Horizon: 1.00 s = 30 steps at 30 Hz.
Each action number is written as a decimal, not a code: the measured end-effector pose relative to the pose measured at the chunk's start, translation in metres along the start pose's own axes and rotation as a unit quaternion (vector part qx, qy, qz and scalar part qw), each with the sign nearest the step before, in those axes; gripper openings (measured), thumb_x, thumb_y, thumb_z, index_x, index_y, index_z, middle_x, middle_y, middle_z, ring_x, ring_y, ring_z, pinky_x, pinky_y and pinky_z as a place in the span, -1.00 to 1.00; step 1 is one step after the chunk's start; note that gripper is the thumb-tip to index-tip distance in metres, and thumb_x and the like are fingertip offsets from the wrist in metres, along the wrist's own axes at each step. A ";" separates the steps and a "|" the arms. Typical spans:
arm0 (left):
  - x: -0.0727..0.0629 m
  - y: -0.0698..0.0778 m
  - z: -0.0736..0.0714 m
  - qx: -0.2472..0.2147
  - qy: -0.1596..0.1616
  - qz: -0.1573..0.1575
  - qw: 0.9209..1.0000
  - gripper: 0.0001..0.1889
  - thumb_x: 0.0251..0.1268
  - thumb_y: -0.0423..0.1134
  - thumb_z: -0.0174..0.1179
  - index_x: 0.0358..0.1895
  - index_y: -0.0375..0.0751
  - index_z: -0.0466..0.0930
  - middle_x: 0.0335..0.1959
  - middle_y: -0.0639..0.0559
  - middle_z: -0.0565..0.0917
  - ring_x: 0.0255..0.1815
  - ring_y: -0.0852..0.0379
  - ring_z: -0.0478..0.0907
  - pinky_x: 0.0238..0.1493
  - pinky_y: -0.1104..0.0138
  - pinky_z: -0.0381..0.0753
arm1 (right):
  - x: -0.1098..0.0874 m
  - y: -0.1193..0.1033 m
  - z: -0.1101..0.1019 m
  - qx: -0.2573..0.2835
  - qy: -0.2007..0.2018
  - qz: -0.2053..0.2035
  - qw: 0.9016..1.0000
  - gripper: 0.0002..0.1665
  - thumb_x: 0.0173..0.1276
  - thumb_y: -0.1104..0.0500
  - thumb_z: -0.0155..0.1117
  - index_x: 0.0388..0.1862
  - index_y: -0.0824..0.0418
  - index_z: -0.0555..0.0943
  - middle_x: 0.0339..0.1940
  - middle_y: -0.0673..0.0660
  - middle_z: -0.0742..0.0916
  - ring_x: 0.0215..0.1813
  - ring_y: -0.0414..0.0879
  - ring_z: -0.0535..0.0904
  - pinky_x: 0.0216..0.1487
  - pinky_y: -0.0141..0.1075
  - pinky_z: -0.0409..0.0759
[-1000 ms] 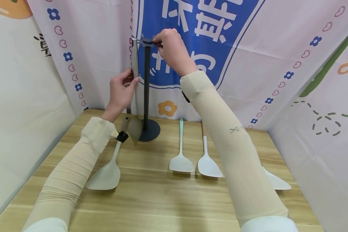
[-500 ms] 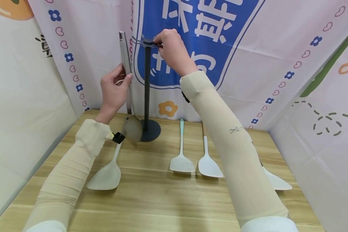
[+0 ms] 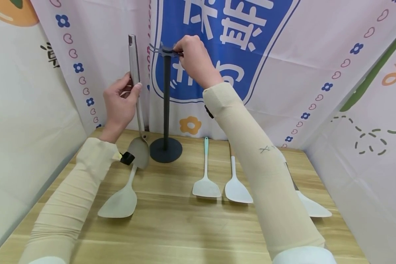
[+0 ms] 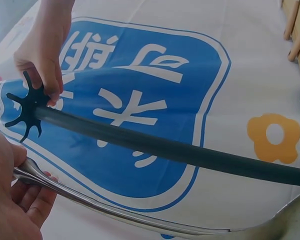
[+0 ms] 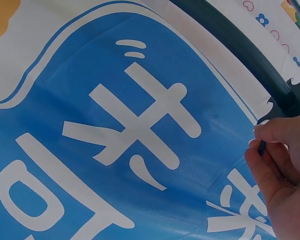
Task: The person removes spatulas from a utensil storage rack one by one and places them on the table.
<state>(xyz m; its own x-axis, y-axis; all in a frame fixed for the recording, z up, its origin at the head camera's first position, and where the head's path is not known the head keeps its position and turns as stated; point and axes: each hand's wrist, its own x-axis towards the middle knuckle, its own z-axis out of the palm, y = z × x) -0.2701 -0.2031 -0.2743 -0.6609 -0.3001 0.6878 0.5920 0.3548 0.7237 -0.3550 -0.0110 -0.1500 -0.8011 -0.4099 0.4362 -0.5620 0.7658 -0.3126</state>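
Note:
In the head view a long steel serving spoon [image 3: 134, 60] stands nearly upright, bowl down, left of the black utensil stand [image 3: 166, 99]. My left hand [image 3: 120, 104] pinches its handle between thumb and fingers, apart from the stand. The spoon's bowl hangs over the handle end of a beige spatula [image 3: 120, 202]. At the stand's top, my right hand [image 3: 198, 60] pinches one arm of the hook ring; the right wrist view shows thumb and fingers on that dark hook [image 5: 262, 147]. The ring's other hooks [image 4: 27, 107] bear nothing in the left wrist view.
Right of the stand lie a mint-handled spatula [image 3: 206, 187], a white spatula with a wooden handle [image 3: 237, 190], and another white-bladed spatula [image 3: 313, 205] partly behind my right sleeve. A printed cloth [image 3: 267, 95] hangs behind the wooden table [image 3: 171, 234].
My left hand has carried the spoon leftward, away from the stand's hook ring, where its handle top was a second ago. The right hand has kept its pinch on the ring.

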 end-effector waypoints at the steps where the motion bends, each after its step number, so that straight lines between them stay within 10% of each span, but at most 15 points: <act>1: 0.001 -0.003 -0.001 0.002 0.000 -0.001 1.000 -0.62 0.44 -0.37 0.23 0.28 -0.20 0.60 -0.07 -0.22 0.68 -0.20 0.27 0.59 -0.12 0.57 0.62 | 0.000 0.000 0.000 0.000 0.000 0.001 1.000 -0.64 0.56 0.30 0.12 0.19 0.14 0.71 0.23 0.07 0.71 0.12 -0.15 0.66 0.23 -0.47 0.54; 30: 0.012 -0.037 -0.045 0.074 0.014 -0.017 0.997 -0.61 0.36 -0.32 0.33 0.24 -0.08 0.65 -0.24 0.27 0.58 -0.26 0.33 0.54 -0.26 0.65 0.53 | 0.000 0.002 0.000 -0.010 0.003 -0.004 1.000 -0.63 0.56 0.32 0.10 0.20 0.12 0.71 0.22 0.05 0.72 0.09 -0.16 0.64 0.21 -0.50 0.54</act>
<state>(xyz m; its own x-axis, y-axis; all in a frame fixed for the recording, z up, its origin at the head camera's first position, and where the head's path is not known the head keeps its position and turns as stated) -0.2791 -0.2597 -0.2898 -0.6652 -0.3384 0.6655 0.4932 0.4700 0.7320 -0.3563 -0.0100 -0.1508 -0.7951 -0.4127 0.4445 -0.5640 0.7727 -0.2914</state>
